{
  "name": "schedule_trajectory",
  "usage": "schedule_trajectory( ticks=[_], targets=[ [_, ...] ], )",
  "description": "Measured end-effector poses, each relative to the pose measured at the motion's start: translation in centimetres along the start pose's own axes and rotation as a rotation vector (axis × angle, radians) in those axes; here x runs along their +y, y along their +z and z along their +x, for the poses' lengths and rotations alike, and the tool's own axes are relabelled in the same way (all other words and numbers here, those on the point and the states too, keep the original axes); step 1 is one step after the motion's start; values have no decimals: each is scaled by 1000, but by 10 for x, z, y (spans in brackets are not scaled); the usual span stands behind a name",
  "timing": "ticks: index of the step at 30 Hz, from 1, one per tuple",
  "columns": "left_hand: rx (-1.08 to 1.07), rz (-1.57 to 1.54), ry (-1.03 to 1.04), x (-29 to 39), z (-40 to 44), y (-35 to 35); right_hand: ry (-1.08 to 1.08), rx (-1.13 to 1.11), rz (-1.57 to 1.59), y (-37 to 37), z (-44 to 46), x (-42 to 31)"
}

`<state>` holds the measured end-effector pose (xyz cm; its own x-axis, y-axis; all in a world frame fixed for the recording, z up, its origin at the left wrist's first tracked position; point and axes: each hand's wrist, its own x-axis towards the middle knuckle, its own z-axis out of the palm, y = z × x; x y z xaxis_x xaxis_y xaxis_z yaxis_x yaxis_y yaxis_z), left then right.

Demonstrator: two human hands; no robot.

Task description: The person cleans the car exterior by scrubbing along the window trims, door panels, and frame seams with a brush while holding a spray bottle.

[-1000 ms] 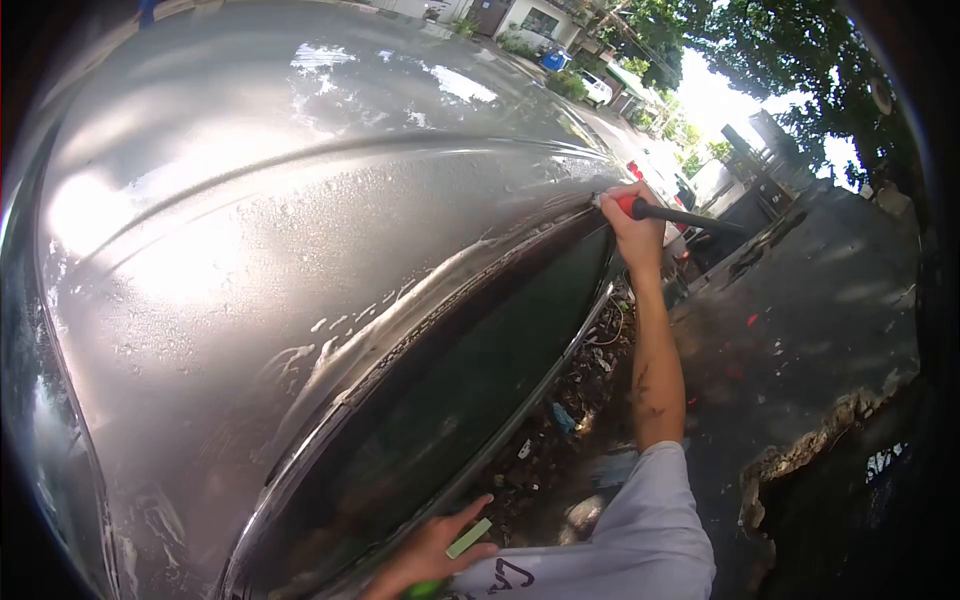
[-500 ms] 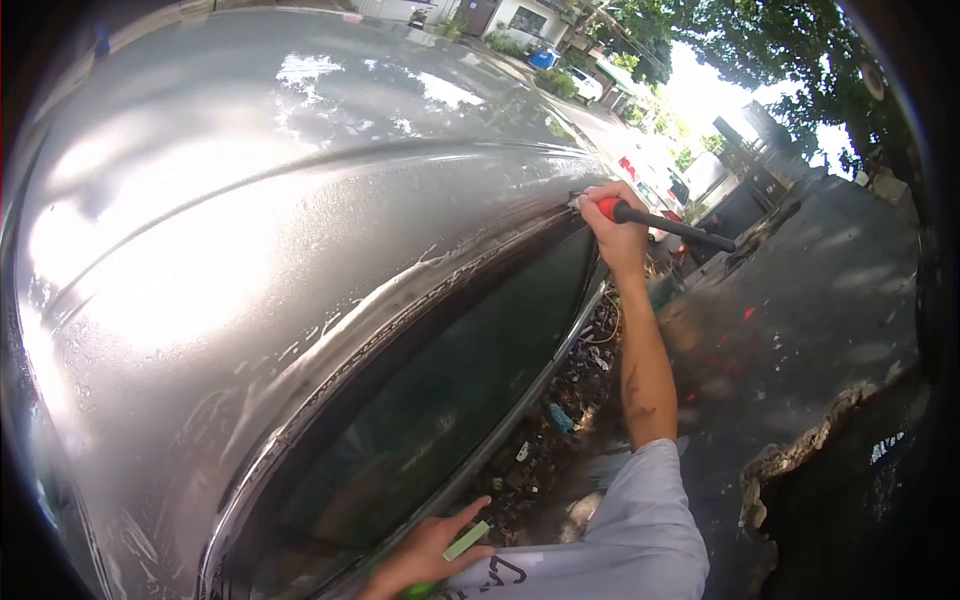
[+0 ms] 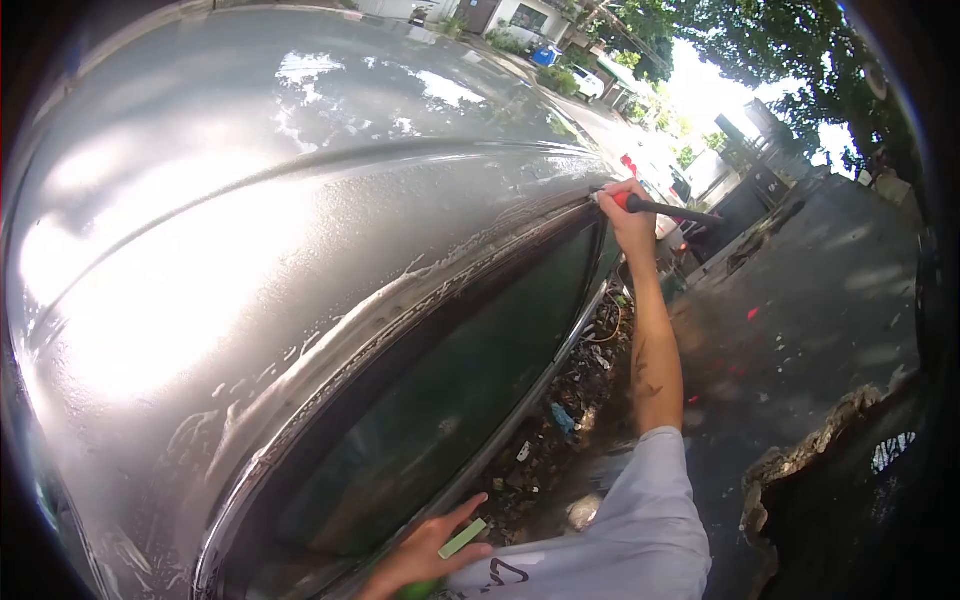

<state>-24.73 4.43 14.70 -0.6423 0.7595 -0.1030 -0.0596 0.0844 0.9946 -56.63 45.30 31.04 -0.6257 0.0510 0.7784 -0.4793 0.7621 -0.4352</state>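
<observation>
My right hand [image 3: 632, 225] is closed around a brush with a red and black handle [image 3: 675, 210]. Its working end meets the trim above the far end of the side window [image 3: 440, 400], and most of that end is hidden by my fingers. Wet, foamy streaks run along the roof edge of the silver car [image 3: 330, 230]. At the bottom, my left hand [image 3: 425, 555] is beside the lower part of the window, index finger stretched out. Between its thumb and index finger is a pale green, flat-ended thing [image 3: 462, 538]; its kind is unclear. A brighter green patch shows under the hand.
A dark wall [image 3: 800, 290] with a broken, jagged edge stands close on the right. Litter and leaves [image 3: 560, 420] cover the strip of ground between car and wall. Farther off are a white car [image 3: 586, 83], a blue container [image 3: 545, 56] and trees.
My right hand and the brush have shifted a little to the right and farther along the window's top trim. My left hand has stayed nearly in place.
</observation>
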Motion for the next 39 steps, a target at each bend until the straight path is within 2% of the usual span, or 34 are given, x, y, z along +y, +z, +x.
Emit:
schedule_trajectory(
  ticks=[1,3,5,7,8,10,11,13,15,17,21,23,24,26,27,29,30,32,33,36,38,39],
  targets=[
    [-22,-6,-53,1,1,-1,-2,2,-4,-6,9,28],
    [-22,52,-19,-2,5,0,208,-63,-123,-15,20,67],
    [-25,114,8,-5,5,1,230,-64,-151,-13,19,30],
    [-56,117,-37,-7,8,1,144,-204,65,-4,8,-32],
    [-54,115,-39,-7,10,0,145,-207,66,1,9,-57],
    [-100,55,-98,-5,15,-2,31,-304,268,5,9,-81],
    [-104,57,-104,-6,15,-2,-9,-266,194,1,16,-70],
    [-75,111,-25,-14,14,4,131,-279,39,-9,34,-9],
    [-55,68,-28,-23,15,7,134,-158,-197,-12,48,55],
    [-81,82,-132,-25,14,7,221,-76,-214,-14,53,85],
    [-170,-30,-220,-10,13,0,243,27,-330,-3,44,71],
    [-172,38,-178,-25,16,2,269,-124,54,5,31,13],
    [-173,35,-175,-27,18,3,267,-126,51,11,24,-15],
    [-137,86,-115,-30,21,2,99,-168,280,17,13,-55],
    [-141,87,-115,-29,22,3,102,-165,277,14,14,-48],
    [-91,116,-9,-26,20,4,39,-80,21,10,24,-12],
    [-83,114,-9,-24,18,4,89,-43,-27,9,30,30],
    [-91,93,-73,-20,13,2,228,56,104,3,34,84],
    [-83,91,-78,-23,10,5,335,80,126,2,34,87],
    [-3,109,18,-24,-3,5,386,141,200,6,34,81],
    [-26,-70,-107,-14,-13,1,406,104,169,7,31,58],
    [-26,-71,-101,-15,-17,1,428,68,139,10,28,37]
  ],
)
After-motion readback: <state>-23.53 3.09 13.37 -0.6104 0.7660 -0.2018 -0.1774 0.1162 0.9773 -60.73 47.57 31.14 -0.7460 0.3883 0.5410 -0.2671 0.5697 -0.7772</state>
